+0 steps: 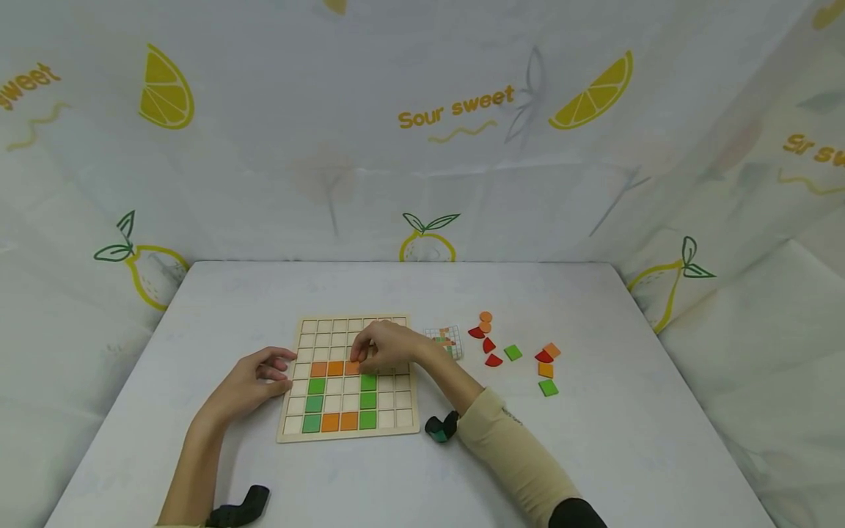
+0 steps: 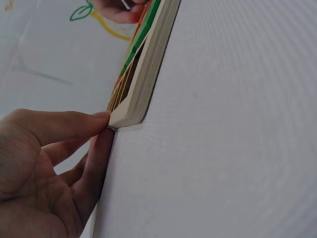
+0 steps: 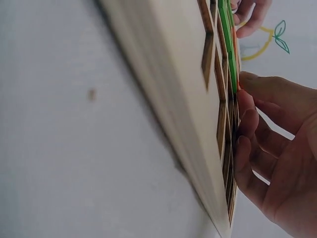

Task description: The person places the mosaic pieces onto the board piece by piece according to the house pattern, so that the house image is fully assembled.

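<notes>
A wooden grid board (image 1: 297,433) lies on the table with orange and green square tiles in some of its cells. My left hand (image 1: 254,381) touches the board's left edge with thumb and fingertips. In the left wrist view its thumb (image 2: 74,124) meets the pale rim. Over the middle of the board my right hand (image 1: 389,348) has its thumb and fingers brought together, pinching an orange tile (image 3: 240,86) at the right end of the orange row. The fingers hide most of that tile. Below it runs a column of green tiles (image 1: 367,400).
Right of the board lies a small pattern card (image 1: 454,350), partly behind the right wrist. Farther right are loose orange circles (image 1: 485,317), red quarter-round pieces (image 1: 494,360), green squares (image 1: 548,387) and orange squares (image 1: 546,369). A printed curtain surrounds the table.
</notes>
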`<state>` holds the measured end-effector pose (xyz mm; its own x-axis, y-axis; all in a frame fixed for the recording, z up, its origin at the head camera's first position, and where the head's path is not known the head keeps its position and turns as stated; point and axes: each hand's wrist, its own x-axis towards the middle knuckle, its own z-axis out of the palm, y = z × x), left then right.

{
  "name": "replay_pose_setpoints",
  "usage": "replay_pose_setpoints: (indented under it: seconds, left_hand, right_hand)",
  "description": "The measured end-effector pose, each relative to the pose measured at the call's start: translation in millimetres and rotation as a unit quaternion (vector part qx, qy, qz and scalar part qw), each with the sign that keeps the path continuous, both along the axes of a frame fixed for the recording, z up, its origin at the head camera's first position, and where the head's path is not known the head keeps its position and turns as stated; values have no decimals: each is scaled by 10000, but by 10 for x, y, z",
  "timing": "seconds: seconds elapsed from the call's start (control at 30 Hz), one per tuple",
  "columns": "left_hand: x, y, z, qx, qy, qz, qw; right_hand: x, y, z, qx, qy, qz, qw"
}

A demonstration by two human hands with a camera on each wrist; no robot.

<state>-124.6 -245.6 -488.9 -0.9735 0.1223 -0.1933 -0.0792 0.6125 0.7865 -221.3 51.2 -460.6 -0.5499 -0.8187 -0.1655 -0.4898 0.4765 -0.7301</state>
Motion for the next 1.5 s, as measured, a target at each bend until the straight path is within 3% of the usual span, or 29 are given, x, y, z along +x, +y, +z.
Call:
replay_pose_setpoints:
  seconds: [0.27,0.5,0.77,1.13,1.37,1.5]
  left_hand:
    - [2,-3,-14,-3,-53,45,10000]
    - [-2,-9,-13,4,2,0,10000]
    - [-2,-10,-15,-10,-63,29,10000]
    - [-4,-17,-26,-29,-56,20,10000]
    - [10,-20,-3,11,-35,-24,10000]
    - [6,-22,5,21,17,-66,10000]
  right_hand:
    - [-9,53,27,-36,27,214,9998]
    - [-7,202,102,-120,-149,-103,9998]
    - [-51,501,277,-214,221,-261,9992]
    - [21,1006,518,-367,290,-903,9948]
    - [72,1381,646,-292,570,-1279,9897]
    - [101,1620,704,-240,483,-1642,9850]
